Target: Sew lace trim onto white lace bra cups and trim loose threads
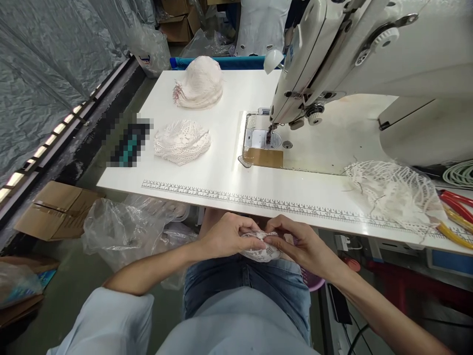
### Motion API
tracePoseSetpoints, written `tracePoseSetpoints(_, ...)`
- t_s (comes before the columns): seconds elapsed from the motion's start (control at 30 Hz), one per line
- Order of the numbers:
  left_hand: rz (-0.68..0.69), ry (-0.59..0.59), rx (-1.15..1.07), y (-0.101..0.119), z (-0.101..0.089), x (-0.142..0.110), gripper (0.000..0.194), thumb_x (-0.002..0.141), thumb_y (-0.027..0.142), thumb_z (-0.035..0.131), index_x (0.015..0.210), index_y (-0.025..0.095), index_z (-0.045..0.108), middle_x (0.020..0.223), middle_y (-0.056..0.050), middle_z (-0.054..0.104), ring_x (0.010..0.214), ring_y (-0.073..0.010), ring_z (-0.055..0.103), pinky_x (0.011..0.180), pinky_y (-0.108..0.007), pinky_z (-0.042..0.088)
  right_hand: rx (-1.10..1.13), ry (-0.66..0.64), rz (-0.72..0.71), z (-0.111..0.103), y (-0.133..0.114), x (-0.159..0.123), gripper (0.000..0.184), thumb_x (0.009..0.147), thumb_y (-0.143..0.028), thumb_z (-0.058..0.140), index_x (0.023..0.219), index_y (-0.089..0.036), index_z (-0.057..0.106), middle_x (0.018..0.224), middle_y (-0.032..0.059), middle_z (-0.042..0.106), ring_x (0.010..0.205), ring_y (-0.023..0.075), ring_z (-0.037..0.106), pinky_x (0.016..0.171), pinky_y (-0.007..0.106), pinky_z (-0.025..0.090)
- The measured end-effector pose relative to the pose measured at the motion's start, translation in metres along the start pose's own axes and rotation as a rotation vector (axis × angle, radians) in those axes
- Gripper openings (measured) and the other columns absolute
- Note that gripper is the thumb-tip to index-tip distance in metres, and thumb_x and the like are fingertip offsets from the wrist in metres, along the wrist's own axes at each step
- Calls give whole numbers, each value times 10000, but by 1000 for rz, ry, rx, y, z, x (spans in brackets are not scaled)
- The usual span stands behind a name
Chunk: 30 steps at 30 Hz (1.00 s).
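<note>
Over my lap, just below the table's front edge, both hands pinch one small piece of white lace [261, 252]. My left hand [229, 235] grips its left side and my right hand [295, 241] its right side, fingertips meeting at the top. On the white table [221, 172] lie a flat pile of white lace pieces [182, 141] and, farther back, a rounded heap of lace pieces [199, 83]. A loose tangle of lace [391, 190] lies at the right. The sewing machine [362, 64] stands at the right, its needle [269, 135] over the plate.
A printed ruler [258, 199] runs along the table's front edge. Red and yellow handled tools [456, 207] lie at the far right. A clear plastic bag [129, 229] and a cardboard box [55, 209] sit on the floor at the left, beside plastic sheeting.
</note>
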<state>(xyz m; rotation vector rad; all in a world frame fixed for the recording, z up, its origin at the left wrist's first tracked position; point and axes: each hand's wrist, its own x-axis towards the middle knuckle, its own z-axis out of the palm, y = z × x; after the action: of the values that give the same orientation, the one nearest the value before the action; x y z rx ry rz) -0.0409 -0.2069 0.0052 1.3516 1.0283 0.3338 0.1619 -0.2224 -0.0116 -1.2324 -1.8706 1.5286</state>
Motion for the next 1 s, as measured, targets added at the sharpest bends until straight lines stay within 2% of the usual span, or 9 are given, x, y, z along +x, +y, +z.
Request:
tracePoseSetpoints(0.17,-42,-17,-140,-4,-1,2,233,689,321,710,774,107,671,647,-10,614,583,-92,520,544,-182,373,-54,46,-41,2,1,-1,187,894,-382,504,855,-211,569,744,17,587,546,114,451,501,244,355)
tracePoseSetpoints(0.37,-61,-12,-206,-10,-1,3,250,687,313,719,821,104,683,704,-49,670,630,-118,588,595,-197,425,-71,63,-141,1,1,1,169,897,-355,502,848,-213,581,837,54,623,634,143,519,553,260,395)
tracePoseSetpoints(0.53,-74,-24,-193,-9,-3,4,228,676,282,724,795,93,677,690,-47,663,619,-121,587,577,-195,431,17,38,19,1,0,3,223,882,-412,514,824,-209,584,747,28,593,580,130,473,498,249,355)
tracePoseSetpoints(0.63,-88,-33,-189,-9,-4,4,238,671,280,725,808,91,680,714,-54,670,637,-132,597,589,-204,443,72,31,86,1,-2,3,251,867,-439,528,803,-202,580,745,31,595,614,141,493,492,250,351)
tracePoseSetpoints(1.0,-91,-37,-186,-13,-3,5,265,667,312,728,800,88,676,695,-50,662,625,-131,592,579,-203,441,102,38,93,3,1,2,214,877,-402,530,810,-201,560,714,9,566,584,119,465,489,241,348)
